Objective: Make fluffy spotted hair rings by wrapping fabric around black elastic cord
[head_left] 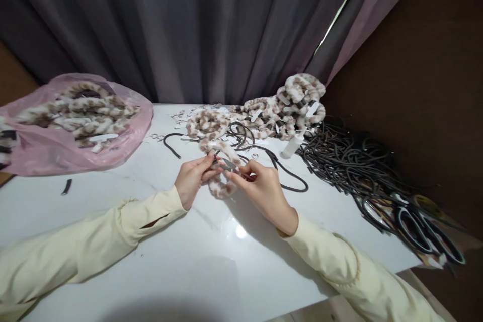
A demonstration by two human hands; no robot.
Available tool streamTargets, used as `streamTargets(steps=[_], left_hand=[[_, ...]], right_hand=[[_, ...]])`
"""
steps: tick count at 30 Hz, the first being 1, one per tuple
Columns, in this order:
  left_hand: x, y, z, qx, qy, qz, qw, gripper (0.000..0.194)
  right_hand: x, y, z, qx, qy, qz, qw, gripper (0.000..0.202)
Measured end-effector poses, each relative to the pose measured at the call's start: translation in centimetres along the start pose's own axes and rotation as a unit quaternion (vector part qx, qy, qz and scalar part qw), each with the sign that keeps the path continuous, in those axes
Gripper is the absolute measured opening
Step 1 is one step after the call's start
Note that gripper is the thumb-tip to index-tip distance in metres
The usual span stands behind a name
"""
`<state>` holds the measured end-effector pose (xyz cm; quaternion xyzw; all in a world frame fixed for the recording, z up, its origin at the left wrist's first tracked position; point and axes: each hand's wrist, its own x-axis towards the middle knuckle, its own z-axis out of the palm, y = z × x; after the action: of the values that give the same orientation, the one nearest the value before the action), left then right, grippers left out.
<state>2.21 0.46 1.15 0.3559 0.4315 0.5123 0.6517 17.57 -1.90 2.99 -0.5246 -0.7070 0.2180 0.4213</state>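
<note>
Above the middle of the table, my left hand [191,178] is closed, its thumb and fingers pinching a white-and-brown furry loop [223,189]. The loop curves above and below my fingertips. My right hand [264,191] is closed around a small grey tool with narrow pointed blades [228,163], whose exact kind I cannot make out. The blades sit between my two hands, close to the left fingertips and in front of the loop. Just behind lies another furry ring [207,124], with black cord [294,188] looping out to the right.
A pink plastic bag [141,136] of furry pieces stands at left. More furry loops with white tags [302,88] are piled at back right, near a white bottle [293,145]. Black cords [339,158] and scissors [415,231] cover the right edge. A short black piece [67,186] lies left.
</note>
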Motion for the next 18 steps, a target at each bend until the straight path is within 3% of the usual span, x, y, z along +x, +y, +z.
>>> streamTargets(steps=[7, 18], left_hand=[[0.1, 0.0, -0.2, 0.000, -0.001, -0.017, 1.000, 0.032], [0.0, 0.1, -0.5, 0.029, -0.055, -0.011, 0.998, 0.040]], right_hand=[[0.6, 1.1, -0.3, 0.008, -0.032, 0.014, 0.999, 0.027], [0.4, 0.8, -0.2, 0.015, -0.046, 0.018, 0.999, 0.027]])
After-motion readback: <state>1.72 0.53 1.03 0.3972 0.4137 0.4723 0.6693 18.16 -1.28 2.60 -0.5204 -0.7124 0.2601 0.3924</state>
